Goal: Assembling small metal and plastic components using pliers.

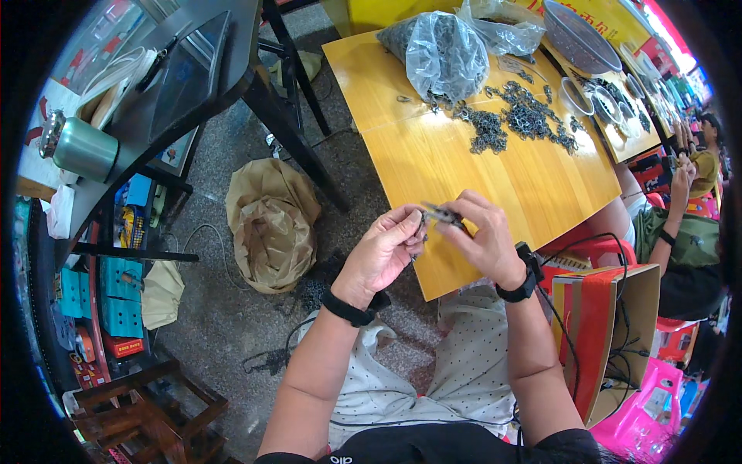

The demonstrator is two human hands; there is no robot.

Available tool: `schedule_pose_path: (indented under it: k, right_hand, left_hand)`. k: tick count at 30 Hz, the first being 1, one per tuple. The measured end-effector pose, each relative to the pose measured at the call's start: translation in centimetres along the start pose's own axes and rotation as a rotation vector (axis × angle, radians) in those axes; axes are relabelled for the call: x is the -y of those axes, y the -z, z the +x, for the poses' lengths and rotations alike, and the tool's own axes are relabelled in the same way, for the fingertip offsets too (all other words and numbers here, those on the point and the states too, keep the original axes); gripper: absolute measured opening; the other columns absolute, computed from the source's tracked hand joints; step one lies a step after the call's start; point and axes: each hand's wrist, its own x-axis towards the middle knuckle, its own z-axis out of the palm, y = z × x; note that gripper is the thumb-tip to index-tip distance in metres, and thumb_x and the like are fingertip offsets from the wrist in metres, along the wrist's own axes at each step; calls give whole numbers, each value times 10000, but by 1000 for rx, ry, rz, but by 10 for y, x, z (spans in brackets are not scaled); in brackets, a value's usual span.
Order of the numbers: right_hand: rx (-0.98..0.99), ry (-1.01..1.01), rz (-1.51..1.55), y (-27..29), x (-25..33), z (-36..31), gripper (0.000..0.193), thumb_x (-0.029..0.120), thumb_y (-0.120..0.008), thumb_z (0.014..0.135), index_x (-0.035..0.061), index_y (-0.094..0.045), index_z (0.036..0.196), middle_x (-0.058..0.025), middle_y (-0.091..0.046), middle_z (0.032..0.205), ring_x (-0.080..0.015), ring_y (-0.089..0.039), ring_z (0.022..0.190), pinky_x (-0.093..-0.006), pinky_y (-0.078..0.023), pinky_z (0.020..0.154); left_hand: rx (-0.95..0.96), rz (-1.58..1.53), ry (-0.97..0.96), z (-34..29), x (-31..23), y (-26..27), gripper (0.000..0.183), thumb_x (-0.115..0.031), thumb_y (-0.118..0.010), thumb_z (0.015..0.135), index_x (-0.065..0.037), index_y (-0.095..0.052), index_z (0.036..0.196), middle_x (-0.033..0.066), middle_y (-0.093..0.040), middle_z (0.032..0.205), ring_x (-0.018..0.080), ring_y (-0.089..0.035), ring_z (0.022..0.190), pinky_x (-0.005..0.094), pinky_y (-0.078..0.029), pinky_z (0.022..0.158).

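Note:
Both my hands are raised over the near left corner of the wooden table [402, 170]. My right hand [488, 236] is wrapped round small dark pliers [442, 215], whose jaws point left toward my other hand. Pinched between thumb and fingers of my left hand [384, 246] are small dark metal links [421, 232]; part of them is hidden by the fingers. The jaws are close to the links; whether they touch I cannot tell. Farther off on the table lies a spread heap of similar dark metal links [525, 116].
Behind the heap stands a see-through plastic bag [448, 58] full of dark pieces, beside a grey basin [581, 37] and small bowls [605, 104]. A brown sack [272, 224] sits on the floor to the left. At right are a cardboard box [610, 340] with cables and another person [680, 232].

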Motion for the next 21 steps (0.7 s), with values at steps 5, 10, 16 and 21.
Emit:
schedule_pose_path:
  k: [5, 10, 16, 21]
  right_hand:
    - [-52, -83, -371, -3, -21, -3, 258, 152, -721, 832, -22, -669, 1015, -166, -608, 924, -321, -585, 890, -397, -455, 755]
    - [-169, 116, -332, -2, -17, 1, 254, 185, -733, 822, 8, -685, 998, -163, -616, 929, -333, -587, 918, -412, -469, 810]
    - [-43, 120, 126, -7, 0, 0, 145, 95, -758, 785, 29, -705, 902, -116, -648, 844, -308, -622, 809, -400, -502, 724]
    - [-93, 175, 48, -6, 7, -1, 117, 41, -734, 790, 21, -662, 880, -106, -634, 810, -286, -619, 795, -381, -498, 699]
  left_hand:
    - [-89, 163, -64, 2, 3, 2, 129, -156, -627, 992, -72, -662, 1082, -10, -647, 961, 65, -519, 765, 223, -415, 674]
    - [-225, 312, -85, 3, 7, -9, 141, -170, -655, 978, -62, -678, 1066, -29, -643, 932, 38, -486, 737, 203, -390, 661]
    - [-215, 460, -50, 2, 7, -3, 187, -196, -683, 963, -14, -700, 1003, -10, -632, 818, 39, -476, 662, 195, -358, 603]
    - [-262, 586, -43, 1, 6, -8, 259, -261, -660, 983, -9, -703, 1024, -4, -638, 823, 39, -455, 649, 196, -365, 610]
